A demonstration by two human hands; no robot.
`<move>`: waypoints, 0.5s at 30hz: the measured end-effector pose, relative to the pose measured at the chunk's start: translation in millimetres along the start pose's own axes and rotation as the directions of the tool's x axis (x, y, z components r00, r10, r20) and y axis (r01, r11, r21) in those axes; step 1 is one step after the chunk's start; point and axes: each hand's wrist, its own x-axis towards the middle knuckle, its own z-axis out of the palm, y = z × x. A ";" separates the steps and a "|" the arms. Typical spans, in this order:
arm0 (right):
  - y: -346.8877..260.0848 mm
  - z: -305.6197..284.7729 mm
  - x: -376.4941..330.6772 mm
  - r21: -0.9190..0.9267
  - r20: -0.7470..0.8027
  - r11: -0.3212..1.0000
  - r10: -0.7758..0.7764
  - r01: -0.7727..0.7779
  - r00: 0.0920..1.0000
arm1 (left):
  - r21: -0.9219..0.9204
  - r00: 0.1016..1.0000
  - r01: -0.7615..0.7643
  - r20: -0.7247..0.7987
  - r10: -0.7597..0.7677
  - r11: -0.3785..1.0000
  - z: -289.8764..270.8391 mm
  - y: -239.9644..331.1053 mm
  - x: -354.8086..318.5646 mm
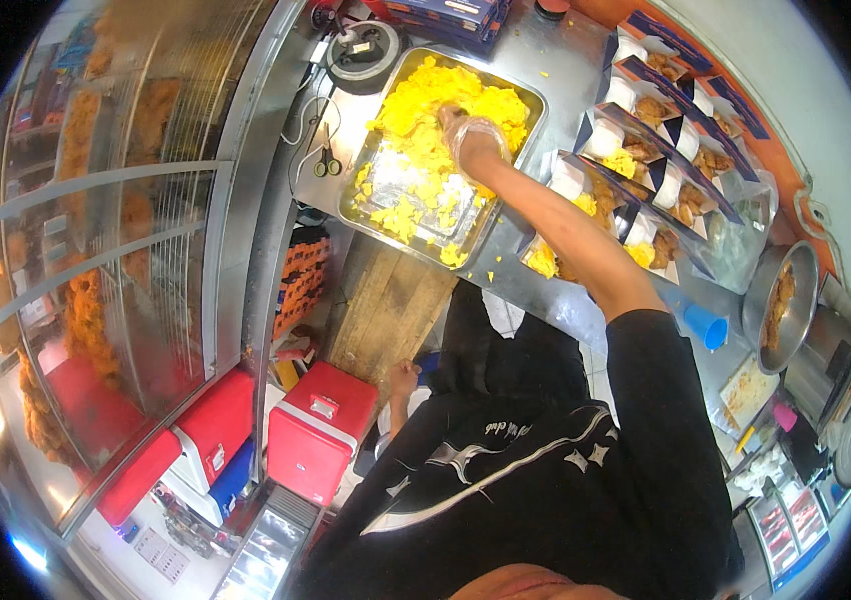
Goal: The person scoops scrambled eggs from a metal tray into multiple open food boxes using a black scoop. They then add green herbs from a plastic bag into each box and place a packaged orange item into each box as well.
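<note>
Metal tray (365,205) on the steel counter, heaped with yellow scrambled egg (425,120) at its far end and scraped thin toward the near end; beside the tray's right edge, rows of open meal boxes (645,170) with fried pieces and some egg. Right hand (473,140) in a clear plastic glove, down in the tray's far heap, fingers buried in egg so their curl cannot be told; left hand (402,380) low below the tray's near edge, apparently empty, grip unclear.
</note>
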 end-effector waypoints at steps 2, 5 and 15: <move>0.5 7.5 -3.9 0.034 0.006 0.999 0.005 -0.005 1.000 | 0.044 0.998 0.054 0.036 -0.056 0.998 -5.4 -14.0 1.2; 2.5 2.9 -2.6 0.028 0.075 0.999 0.028 -0.030 0.997 | 0.063 0.991 0.098 0.081 -0.103 0.993 -12.8 -23.5 5.1; 11.8 -49.9 5.4 0.652 0.412 0.605 0.222 -0.456 0.884 | -0.090 0.986 0.103 0.143 -0.089 0.991 -31.7 6.0 24.1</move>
